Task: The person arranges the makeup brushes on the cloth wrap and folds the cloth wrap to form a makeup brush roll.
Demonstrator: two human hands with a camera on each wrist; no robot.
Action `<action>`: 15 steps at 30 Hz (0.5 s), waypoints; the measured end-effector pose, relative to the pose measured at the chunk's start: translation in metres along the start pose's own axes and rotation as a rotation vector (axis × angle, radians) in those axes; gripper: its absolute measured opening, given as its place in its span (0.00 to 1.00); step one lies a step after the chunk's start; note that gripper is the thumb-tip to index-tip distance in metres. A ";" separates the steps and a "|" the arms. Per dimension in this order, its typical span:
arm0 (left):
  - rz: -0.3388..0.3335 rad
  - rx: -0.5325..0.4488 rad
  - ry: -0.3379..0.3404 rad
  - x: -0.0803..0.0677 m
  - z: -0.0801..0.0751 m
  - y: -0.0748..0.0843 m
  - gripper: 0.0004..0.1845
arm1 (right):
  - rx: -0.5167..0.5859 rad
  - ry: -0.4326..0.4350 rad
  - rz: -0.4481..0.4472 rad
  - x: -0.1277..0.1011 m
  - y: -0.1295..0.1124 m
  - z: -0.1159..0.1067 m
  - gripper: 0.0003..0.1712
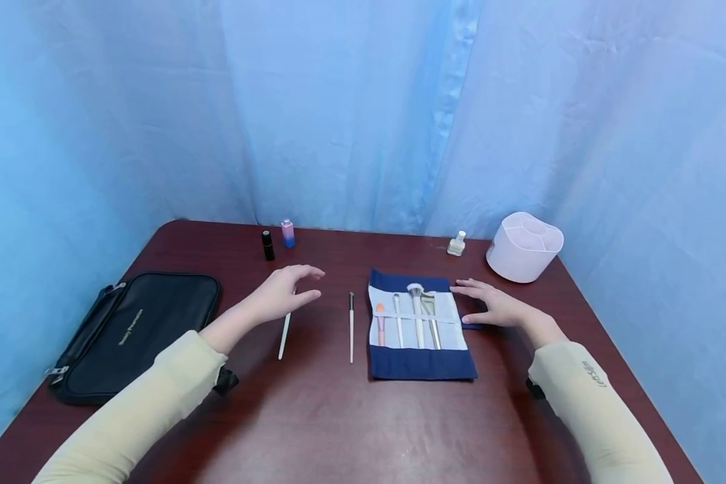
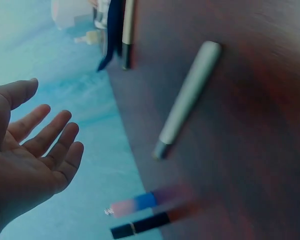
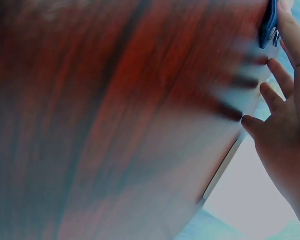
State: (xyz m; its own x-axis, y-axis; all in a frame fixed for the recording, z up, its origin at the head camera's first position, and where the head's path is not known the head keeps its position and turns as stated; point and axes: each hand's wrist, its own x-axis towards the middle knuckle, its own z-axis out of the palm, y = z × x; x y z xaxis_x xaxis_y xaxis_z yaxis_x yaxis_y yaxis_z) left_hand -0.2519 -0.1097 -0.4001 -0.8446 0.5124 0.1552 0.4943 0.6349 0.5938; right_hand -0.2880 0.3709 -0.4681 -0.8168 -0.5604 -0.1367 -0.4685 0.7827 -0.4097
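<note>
My left hand hovers with relaxed, parted fingers over a white-handled makeup brush, hiding its far end. In the left wrist view nothing lies in the fingers, and the brush is apart from them. A second slim brush with a dark tip lies between that hand and an unrolled navy brush roll. Tucked under the roll's strap are an orange-tipped brush, a fluffy white brush and others. My right hand has its fingers loosely spread, its thumb at the roll's right-hand navy flap.
A black zipped case lies at the left. Toward the back stand a black lipstick tube, a pink-blue bottle and a nail polish bottle. A white divided holder stands back right, before the blue curtain.
</note>
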 end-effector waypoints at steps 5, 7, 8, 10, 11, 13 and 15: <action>-0.097 0.011 0.013 -0.010 0.006 -0.014 0.23 | 0.030 -0.004 -0.007 -0.001 0.001 -0.001 0.44; -0.140 0.016 0.016 -0.013 0.009 -0.019 0.23 | 0.033 -0.008 -0.015 -0.001 0.000 -0.001 0.44; -0.160 0.017 0.014 -0.014 0.010 -0.022 0.23 | 0.036 -0.011 -0.018 -0.001 0.000 -0.001 0.43; -0.204 0.026 0.015 -0.016 0.012 -0.027 0.24 | 0.037 -0.013 -0.023 0.000 0.000 -0.001 0.43; -0.223 0.033 0.018 -0.016 0.013 -0.030 0.24 | 0.034 -0.013 -0.027 0.000 -0.001 -0.001 0.43; -0.251 0.051 0.022 -0.016 0.015 -0.035 0.24 | 0.033 -0.014 -0.029 0.001 -0.001 -0.001 0.42; -0.269 0.070 0.023 -0.014 0.017 -0.038 0.23 | 0.030 -0.015 -0.024 0.001 0.000 -0.001 0.43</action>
State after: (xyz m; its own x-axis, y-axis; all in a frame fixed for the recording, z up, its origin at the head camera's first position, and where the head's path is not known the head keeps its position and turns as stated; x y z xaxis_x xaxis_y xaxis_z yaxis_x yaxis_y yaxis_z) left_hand -0.2553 -0.1310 -0.4385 -0.9515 0.3073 0.0173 0.2638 0.7851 0.5603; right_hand -0.2892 0.3701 -0.4673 -0.8004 -0.5829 -0.1401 -0.4773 0.7610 -0.4394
